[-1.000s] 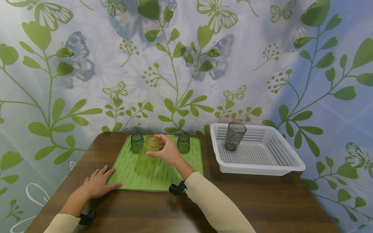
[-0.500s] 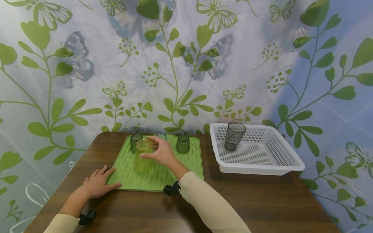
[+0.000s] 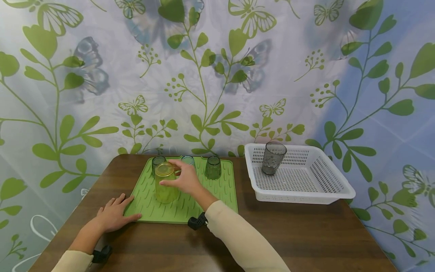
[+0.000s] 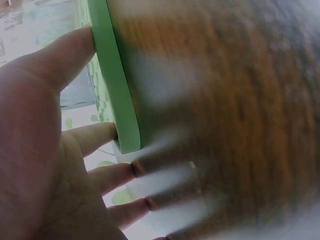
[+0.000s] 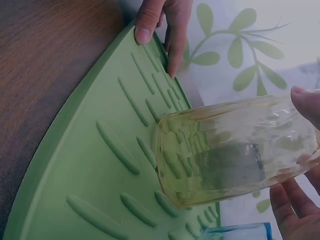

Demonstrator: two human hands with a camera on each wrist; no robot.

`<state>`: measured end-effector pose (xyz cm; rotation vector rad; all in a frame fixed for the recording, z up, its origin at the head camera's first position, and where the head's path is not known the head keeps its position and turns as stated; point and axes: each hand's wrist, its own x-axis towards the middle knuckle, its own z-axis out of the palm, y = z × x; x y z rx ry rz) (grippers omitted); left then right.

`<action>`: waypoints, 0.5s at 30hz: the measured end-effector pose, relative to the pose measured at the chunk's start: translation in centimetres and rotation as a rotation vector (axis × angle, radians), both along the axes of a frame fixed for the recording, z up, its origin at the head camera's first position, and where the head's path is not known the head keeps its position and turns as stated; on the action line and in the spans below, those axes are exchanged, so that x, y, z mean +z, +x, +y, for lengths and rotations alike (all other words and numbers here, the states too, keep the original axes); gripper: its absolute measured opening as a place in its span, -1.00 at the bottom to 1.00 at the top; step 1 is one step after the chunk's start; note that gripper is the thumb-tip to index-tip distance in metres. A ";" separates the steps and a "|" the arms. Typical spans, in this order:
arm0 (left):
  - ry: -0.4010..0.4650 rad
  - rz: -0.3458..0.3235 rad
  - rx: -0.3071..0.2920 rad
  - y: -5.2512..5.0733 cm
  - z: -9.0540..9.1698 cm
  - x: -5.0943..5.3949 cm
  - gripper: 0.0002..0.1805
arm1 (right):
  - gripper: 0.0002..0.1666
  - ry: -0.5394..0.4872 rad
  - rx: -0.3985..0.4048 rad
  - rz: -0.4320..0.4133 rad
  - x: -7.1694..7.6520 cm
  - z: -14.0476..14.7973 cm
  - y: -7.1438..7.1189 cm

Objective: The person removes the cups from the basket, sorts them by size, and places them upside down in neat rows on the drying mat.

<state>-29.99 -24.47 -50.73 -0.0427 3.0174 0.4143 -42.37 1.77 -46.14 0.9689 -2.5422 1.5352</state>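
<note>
A clear yellow drinking glass (image 3: 166, 191) stands upside down on the green ridged drying mat (image 3: 212, 198). My right hand (image 3: 185, 179) holds it near its upturned base, thumb on the near side and fingers round the far side. In the right wrist view the yellow glass's rim (image 5: 161, 150) meets the mat. My left hand (image 3: 113, 214) rests flat at the mat's left front corner; its thumb and index finger touch the green edge (image 4: 111, 75) in the left wrist view. Behind my right hand, a bluish glass (image 3: 188, 160) is partly hidden.
Two dark green glasses stand at the mat's back, one on the left (image 3: 158, 161) and one on the right (image 3: 213, 168). A white perforated basket (image 3: 306, 196) on the table's right holds a tilted grey glass (image 3: 273, 158). A patterned curtain (image 3: 217, 75) hangs behind the brown table (image 3: 272, 230).
My right hand has moved left with the yellow glass, which now stands in front of the left dark green one. The bluish glass has come into sight. My left hand has stayed put.
</note>
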 end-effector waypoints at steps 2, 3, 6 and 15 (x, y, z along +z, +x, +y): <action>-0.003 0.000 -0.003 0.0 0.0 0.0 0.09 | -0.05 0.009 -0.003 -0.004 0.0 -0.1 0.0; -0.005 -0.001 -0.004 0.0 0.0 0.0 0.09 | -0.05 0.011 -0.002 -0.006 0.0 -0.1 0.1; -0.004 -0.005 -0.003 0.0 -0.1 0.0 0.09 | -0.05 0.012 0.004 -0.017 0.0 -0.2 0.1; 0.008 -0.002 0.001 0.2 0.0 0.4 0.09 | -0.09 0.006 -0.014 -0.047 -0.2 -0.5 0.3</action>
